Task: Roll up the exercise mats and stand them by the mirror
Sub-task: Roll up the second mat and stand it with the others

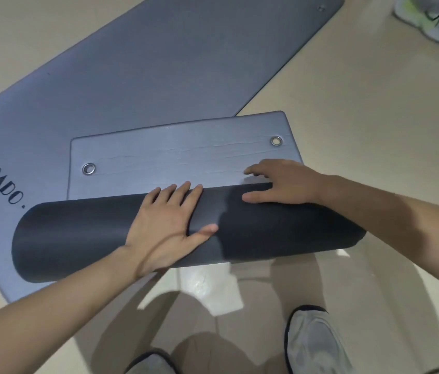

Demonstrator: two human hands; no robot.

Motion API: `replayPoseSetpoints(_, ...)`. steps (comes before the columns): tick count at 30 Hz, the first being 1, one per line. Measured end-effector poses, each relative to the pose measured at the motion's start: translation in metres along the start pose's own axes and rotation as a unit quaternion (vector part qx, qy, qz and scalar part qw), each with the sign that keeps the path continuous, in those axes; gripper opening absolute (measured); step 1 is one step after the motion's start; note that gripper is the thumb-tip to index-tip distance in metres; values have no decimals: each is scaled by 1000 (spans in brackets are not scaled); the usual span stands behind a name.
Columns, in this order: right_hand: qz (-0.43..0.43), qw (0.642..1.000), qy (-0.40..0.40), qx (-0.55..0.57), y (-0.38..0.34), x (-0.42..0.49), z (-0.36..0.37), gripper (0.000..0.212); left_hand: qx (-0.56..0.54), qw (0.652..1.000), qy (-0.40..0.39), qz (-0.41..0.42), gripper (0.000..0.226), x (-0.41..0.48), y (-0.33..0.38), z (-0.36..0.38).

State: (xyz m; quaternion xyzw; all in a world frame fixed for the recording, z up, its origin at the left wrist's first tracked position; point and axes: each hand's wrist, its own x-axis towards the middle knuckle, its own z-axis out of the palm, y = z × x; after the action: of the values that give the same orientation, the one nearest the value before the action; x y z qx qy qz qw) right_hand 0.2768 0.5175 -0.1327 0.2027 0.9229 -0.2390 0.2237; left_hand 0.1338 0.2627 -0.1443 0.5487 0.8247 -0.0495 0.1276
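The thick dark grey foam roll [186,233] of the exercise mat lies on the floor close in front of the person, its long axis running left to right, with the right end tipped a little farther away. Just beyond it, the last flat grey flap of the same mat [186,155], with two metal eyelets [88,168] near its far edge, is all that remains unrolled. So the roll has to travel away from the person, straight across its own axis, onto that flap.

The left hand [170,225] lies flat on top of the roll near its middle, fingers spread and pointing away, thumb splayed to the right. The right hand [280,182] sits farther off and to the right, at the seam where roll meets flap, fingers loosely spread and reaching over the crest onto the flap. Neither hand is closed around anything; both press down.

Under the flap and the roll's left end, a second flat grey mat with black "AVOCADO" lettering [132,76] stretches diagonally away to the far right over the beige tiled floor [361,103]. No mirror is in view.
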Motion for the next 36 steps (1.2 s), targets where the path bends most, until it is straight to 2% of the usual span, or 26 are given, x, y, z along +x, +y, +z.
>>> replayPoseSetpoints(2, -30, 994, 89, -47, -7, -10, 5, 76, -23, 999, -36, 3, 93, 23, -9, -13)
replayPoseSetpoints(6, -94, 971, 190, -110, -21, -24, 35, 87, -98, 990, -95, -15, 77, 64, -28, -31)
replayPoseSetpoints(9, -80, 958, 195, -193, -25, -26, 59, 104, -146, 983, -100, -43, 77, 86, -38, -37)
replayPoseSetpoints(12, -70, 956, 182, -221, -24, -19, 59, 113, -121, 990, -60, -34, 71, 96, -41, -38)
replayPoseSetpoints(14, -70, 957, 174, -219, -22, -12, 50, 114, -88, 996, 7, -31, 62, 93, -40, -40)
replayPoseSetpoints(17, -71, 964, 159, -202, -20, 0, 30, 113, -116, 988, 86, -51, 52, 77, -36, -39)
replayPoseSetpoints(21, -67, 977, 119, -163, -17, 25, 0, 112, -60, 983, 175, 4, 59, 48, -24, -28)
replayPoseSetpoints(23, -69, 982, 112, -135, -13, 37, -11, 110, -20, 982, 188, 17, 67, 40, -21, -21)
replayPoseSetpoints(26, -40, 983, 120, -136, -10, 48, -26, 109, 48, 989, 138, 35, 98, 42, -26, -15)
replayPoseSetpoints(28, 11, 970, 164, -177, -13, 52, -34, 111, 76, 991, 103, 41, 118, 56, -34, -21)
replayPoseSetpoints(30, 49, 957, 227, -173, -15, 52, -35, 106, 84, 993, 81, 31, 131, 74, -43, -30)
replayPoseSetpoints(32, 26, 945, 288, -150, -13, 47, -29, 103, 80, 995, 62, 24, 139, 91, -50, -38)
replayPoseSetpoints(33, 13, 947, 283, -150, -10, 44, -25, 107, 77, 995, 53, 23, 141, 99, -53, -42)
replayPoseSetpoints(36, 8, 959, 192, -206, -1, 41, -22, 131, 64, 998, 20, 16, 148, 119, -60, -52)
